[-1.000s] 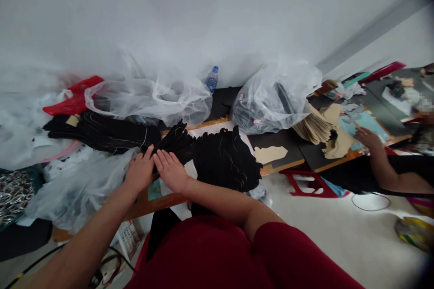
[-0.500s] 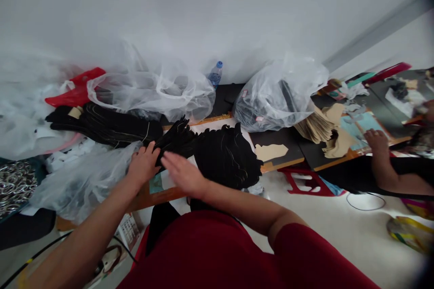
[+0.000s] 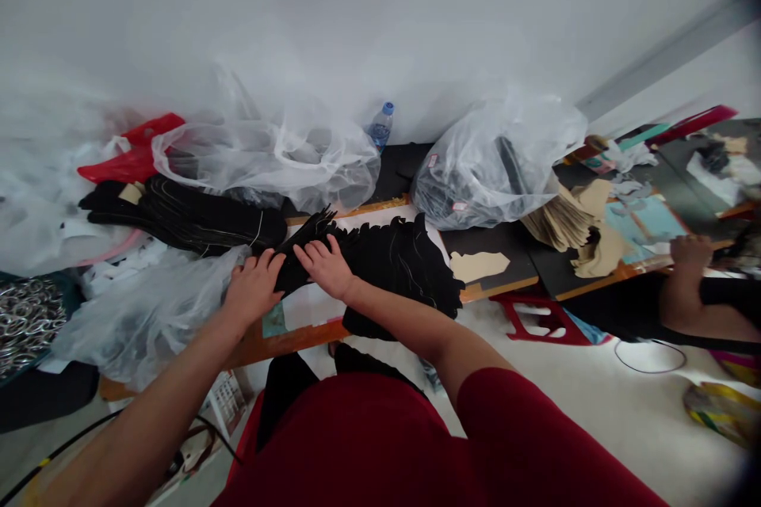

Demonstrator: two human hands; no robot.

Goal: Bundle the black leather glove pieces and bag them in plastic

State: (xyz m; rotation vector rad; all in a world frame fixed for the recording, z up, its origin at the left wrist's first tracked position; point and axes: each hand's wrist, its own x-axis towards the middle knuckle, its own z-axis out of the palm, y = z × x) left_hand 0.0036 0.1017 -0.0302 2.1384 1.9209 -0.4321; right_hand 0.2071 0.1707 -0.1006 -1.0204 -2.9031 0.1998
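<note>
The right hand (image 3: pixel 326 267) rests unclenched on the black cloth (image 3: pixel 395 257), the left hand (image 3: pixel 254 287) curls at its left end, grip impossible to tell, and the cloth lies fanned on the table (image 3: pixel 469 241) near two plastic bags (image 3: pixel 476 174).

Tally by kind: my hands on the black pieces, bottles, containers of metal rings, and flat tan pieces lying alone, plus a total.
Hands on the black pieces: 2 (left hand, right hand)
Bottles: 1
Containers of metal rings: 1
Flat tan pieces lying alone: 1
Total: 5
</note>
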